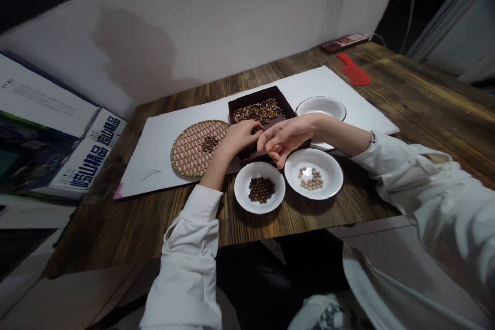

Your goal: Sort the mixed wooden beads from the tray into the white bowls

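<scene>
My left hand reaches palm down over the front left of a dark red tray of mixed brown and yellow beads. Its fingers bend down, loosely apart, and the tips are partly hidden. Beside it, my right hand is turned with the palm partly showing, over the tray's front edge. Its fingers are half bent and apart, with nothing visible in them. Just below the hands stand a white bowl of dark brown beads and another white bowl of pale beads.
A round woven mat left of the tray bears a small heap of brownish beads. A third white bowl stands behind my right forearm, on a white board. A red comb lies further right. Boxes stand at the left.
</scene>
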